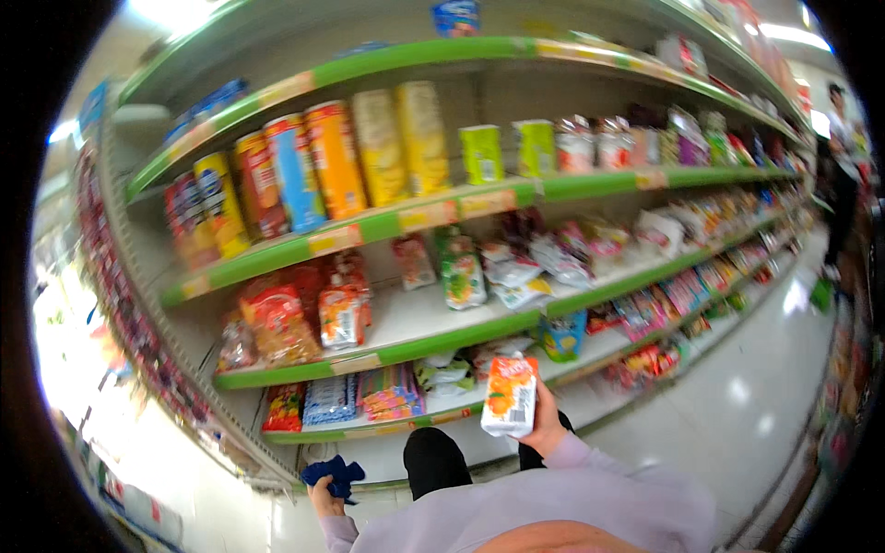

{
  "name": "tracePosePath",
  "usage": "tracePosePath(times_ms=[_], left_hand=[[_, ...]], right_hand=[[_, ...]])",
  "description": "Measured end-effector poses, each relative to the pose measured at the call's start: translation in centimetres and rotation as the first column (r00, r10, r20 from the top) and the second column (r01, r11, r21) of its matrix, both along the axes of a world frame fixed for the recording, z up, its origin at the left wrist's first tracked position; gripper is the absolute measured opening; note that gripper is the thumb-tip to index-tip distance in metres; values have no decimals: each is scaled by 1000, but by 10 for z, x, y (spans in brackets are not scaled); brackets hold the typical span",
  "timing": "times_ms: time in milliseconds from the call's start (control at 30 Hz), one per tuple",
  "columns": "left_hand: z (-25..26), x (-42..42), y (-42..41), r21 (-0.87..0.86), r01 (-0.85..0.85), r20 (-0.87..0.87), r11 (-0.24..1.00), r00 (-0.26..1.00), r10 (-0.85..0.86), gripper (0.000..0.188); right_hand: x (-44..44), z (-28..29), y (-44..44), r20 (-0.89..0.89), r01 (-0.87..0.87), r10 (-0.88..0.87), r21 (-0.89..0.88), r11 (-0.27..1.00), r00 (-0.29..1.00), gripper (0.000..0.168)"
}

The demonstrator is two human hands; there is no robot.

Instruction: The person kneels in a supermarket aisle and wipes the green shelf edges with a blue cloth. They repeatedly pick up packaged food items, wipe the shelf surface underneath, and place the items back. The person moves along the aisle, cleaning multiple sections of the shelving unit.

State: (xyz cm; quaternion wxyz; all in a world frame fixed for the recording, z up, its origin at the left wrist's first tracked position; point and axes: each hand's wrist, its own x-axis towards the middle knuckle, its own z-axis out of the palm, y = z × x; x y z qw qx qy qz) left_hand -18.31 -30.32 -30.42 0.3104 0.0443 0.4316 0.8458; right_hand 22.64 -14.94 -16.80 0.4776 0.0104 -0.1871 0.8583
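Note:
My right hand (545,423) holds an orange-and-white snack packet (510,395) with pictures of oranges, upright in front of the bottom shelves. A dark blue cloth (333,475) is gripped in my left hand (325,496), low at the left beside the shelf's foot. A similar orange-and-white packet (340,319) stands on the shelf above, next to a red snack bag (276,323). Further right on that shelf is a green-and-white packet (462,271). My knees in black trousers show between the hands.
A shelving unit with green edge strips (442,339) curves across the view. Tall snack canisters (334,159) and green cans (482,153) line an upper shelf. A person (840,180) stands in the aisle at far right. Tiled floor (733,387) lies at the right.

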Motion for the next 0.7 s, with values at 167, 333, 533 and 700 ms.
tracePosePath(times_ms=[167, 333, 533, 700], left_hand=[[42, 1, -6, -247, 168, -562, 954, 777, -282, 34], [62, -30, 6, -136, 27, -880, 990, 455, -134, 29], [138, 16, 1, -13, -134, -503, 991, 857, 110, 33], [152, 24, 8, -33, -58, -533, 998, 846, 31, 37]], right_hand=[[13, -1, -6, 5, 50, -50, -32, 998, 999, 50], [25, -6, -1, -1, 119, -119, -31, 992, 993, 51], [25, 2, -2, -14, 112, -113, -40, 993, 994, 53], [17, -14, 2, 51, 124, -118, -142, 982, 992, 52]])
